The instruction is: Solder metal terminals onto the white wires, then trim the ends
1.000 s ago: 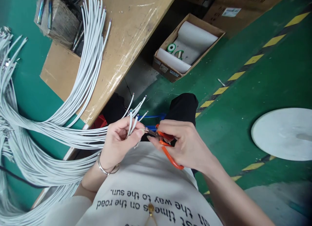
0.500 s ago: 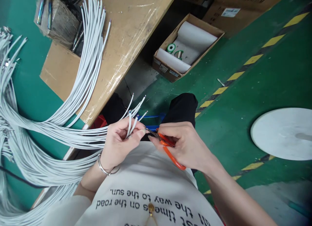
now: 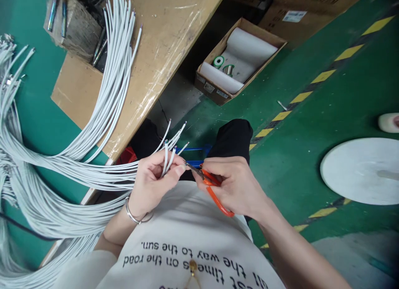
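My left hand [image 3: 157, 172] is closed around a bundle of white cables [image 3: 106, 172], whose cut ends stick up past my fingers. Thumb and forefinger pinch one cable end, its tip mostly hidden. In my right hand [image 3: 232, 181] are small scissors [image 3: 215, 193] with orange handles. Their dark blades point left and meet the pinched tip at my left fingertips. How far the blades are apart cannot be made out. More white cables [image 3: 118, 64] lie in a thick sheaf on the bench to the left.
A brown board [image 3: 162, 39] covers the bench corner, with a wrapped block [image 3: 75, 27] holding metal pens. On the green floor are an open carton [image 3: 215, 95] with solder spools and a round white stool [image 3: 358, 172]. Part of a shoe or foot [image 3: 389, 122] shows at the right edge.
My right hand and the scissors have shifted slightly up and left. My left hand holds still on the cables. A foot-like shape has appeared at the right edge.
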Tool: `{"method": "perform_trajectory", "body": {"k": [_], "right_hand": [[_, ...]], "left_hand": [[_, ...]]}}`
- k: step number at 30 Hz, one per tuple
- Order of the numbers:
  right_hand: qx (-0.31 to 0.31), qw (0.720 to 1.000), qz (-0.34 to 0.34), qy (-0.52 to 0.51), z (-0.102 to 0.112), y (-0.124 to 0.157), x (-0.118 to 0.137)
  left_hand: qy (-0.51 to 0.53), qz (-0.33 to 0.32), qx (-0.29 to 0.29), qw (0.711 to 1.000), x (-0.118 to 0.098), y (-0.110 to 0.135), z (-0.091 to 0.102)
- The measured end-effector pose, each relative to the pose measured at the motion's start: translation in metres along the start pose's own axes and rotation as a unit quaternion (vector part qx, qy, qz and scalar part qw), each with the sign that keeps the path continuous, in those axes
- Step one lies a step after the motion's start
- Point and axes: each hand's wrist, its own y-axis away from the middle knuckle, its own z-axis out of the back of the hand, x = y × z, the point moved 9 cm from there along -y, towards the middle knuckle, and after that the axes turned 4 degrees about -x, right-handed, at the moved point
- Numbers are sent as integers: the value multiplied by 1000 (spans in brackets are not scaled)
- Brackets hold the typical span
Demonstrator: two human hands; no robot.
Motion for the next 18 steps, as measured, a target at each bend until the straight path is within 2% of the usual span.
{"method": "perform_trajectory", "body": {"k": [6,12,18], "right_hand": [[-38,999,16,-34,1,-3,-2],[-179,972,-100,-119,21,0,-35],[-190,962,-108,-161,19,-1,-30]], "left_hand": [[-19,7,-2,1000,3,0,1],[63,43,16,997,9,-2,0],[107,53,2,993,10,-5,5]]}}
